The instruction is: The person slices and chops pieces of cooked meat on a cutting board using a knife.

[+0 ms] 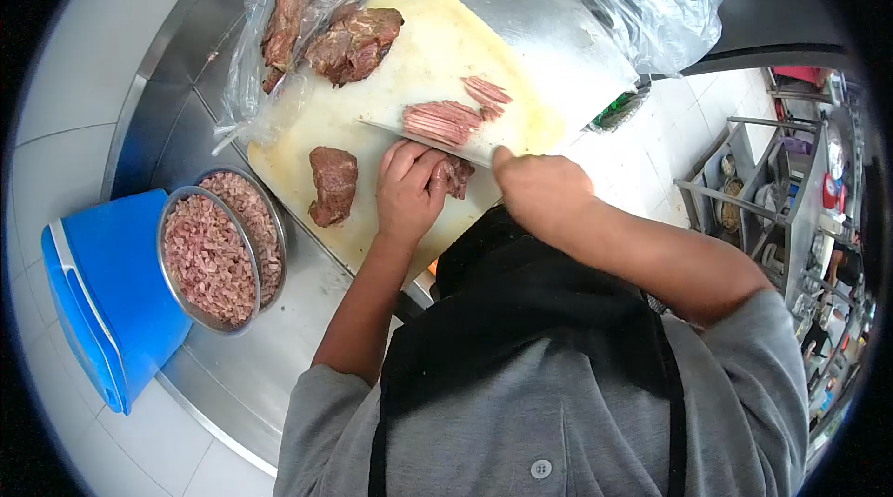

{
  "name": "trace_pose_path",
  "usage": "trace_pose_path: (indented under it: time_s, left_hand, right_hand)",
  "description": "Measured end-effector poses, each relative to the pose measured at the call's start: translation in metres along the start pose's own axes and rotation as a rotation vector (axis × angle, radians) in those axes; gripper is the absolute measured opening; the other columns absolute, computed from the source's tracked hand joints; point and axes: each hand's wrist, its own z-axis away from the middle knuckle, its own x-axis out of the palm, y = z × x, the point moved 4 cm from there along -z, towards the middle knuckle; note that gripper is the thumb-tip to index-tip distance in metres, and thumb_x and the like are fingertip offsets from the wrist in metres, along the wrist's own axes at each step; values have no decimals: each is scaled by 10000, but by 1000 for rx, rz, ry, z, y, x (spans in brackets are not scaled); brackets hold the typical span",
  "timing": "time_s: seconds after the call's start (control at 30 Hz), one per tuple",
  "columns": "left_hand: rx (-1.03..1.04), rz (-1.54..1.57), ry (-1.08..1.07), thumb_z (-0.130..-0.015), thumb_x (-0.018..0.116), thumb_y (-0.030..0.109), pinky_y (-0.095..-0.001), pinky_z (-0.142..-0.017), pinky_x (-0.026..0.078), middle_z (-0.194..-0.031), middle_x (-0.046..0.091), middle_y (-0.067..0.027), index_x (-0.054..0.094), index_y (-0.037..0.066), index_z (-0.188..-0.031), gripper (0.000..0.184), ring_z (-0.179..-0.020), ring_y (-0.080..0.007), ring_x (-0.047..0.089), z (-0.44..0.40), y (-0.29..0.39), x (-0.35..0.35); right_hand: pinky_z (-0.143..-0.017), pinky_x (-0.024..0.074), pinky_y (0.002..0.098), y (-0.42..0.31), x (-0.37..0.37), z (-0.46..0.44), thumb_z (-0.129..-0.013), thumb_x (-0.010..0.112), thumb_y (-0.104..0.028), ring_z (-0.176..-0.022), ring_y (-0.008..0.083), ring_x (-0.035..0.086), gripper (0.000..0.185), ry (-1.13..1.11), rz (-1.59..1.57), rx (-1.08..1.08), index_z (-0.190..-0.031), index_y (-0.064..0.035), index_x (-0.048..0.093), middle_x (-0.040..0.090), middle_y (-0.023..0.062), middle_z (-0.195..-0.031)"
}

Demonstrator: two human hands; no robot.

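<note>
My right hand (pixel 541 188) grips the handle end of a knife (pixel 437 143), its blade pointing left across the cutting board (pixel 409 41). My left hand (pixel 412 188) presses with curled fingers on a piece of meat (pixel 458 177) right beside the blade; the hand hides part of that piece. Just beyond the blade lies a stack of thin meat slices (pixel 441 122), with a few loose strips (pixel 487 95) to its right. A separate chunk of meat (pixel 333 185) rests left of my left hand. Farther back sits a larger chunk (pixel 355 46).
Two metal bowls of diced meat (pixel 209 260) stand at left, next to a blue cooler (pixel 121 292). A clear plastic bag (pixel 244 97) with meat lies at the board's far left. More plastic bags (pixel 642 4) are at the back right. Metal shelving (pixel 744 181) stands beyond the floor at right.
</note>
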Motion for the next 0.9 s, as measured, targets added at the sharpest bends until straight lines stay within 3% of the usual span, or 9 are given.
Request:
trace_pose_path:
  time_s: [0.3, 0.37, 0.6, 0.77, 0.9]
  left_hand:
    - [-22, 48, 12, -820, 705, 65, -434, -919, 490, -1043, 655, -105, 717, 38, -979, 162, -1038, -338, 601, 3, -1, -3]
    - [-24, 53, 6, -823, 706, 69, -433, -916, 491, -1043, 657, -107, 718, 34, -976, 157, -1039, -335, 602, 3, -3, -1]
    - [12, 39, 32, -809, 720, 71, -431, -903, 499, -1029, 658, -109, 724, 30, -967, 164, -1019, -338, 610, 4, 1, -3]
    - [-6, 7, 27, -801, 717, 58, -428, -902, 501, -1023, 657, -109, 723, 26, -963, 165, -1024, -342, 612, 6, 0, 0]
    - [-2, -19, 41, -801, 703, 40, -433, -903, 499, -1018, 653, -110, 720, 18, -962, 163, -1032, -340, 609, 9, -2, -2]
  right_hand:
    - [-699, 568, 482, 2, -44, 45, -889, 518, -68, -814, 394, 719, 184, -79, 56, 10, -1061, -7, 537, 717, 208, -861]
    - [-704, 567, 481, 4, -21, 33, -892, 508, -65, -824, 394, 717, 179, -98, 62, 54, -1059, -8, 541, 716, 206, -861]
    - [-701, 564, 487, 0, -17, -5, -892, 503, -61, -824, 391, 715, 195, 94, -44, -72, -1074, -3, 542, 710, 211, -853]
    - [-700, 565, 485, 7, -34, 46, -873, 526, -42, -815, 393, 717, 203, -84, 38, 41, -1070, 4, 540, 709, 224, -849]
    - [-704, 570, 484, -2, -5, 8, -874, 526, -41, -819, 394, 719, 198, -58, -75, 54, -1067, 1, 545, 713, 224, -860]
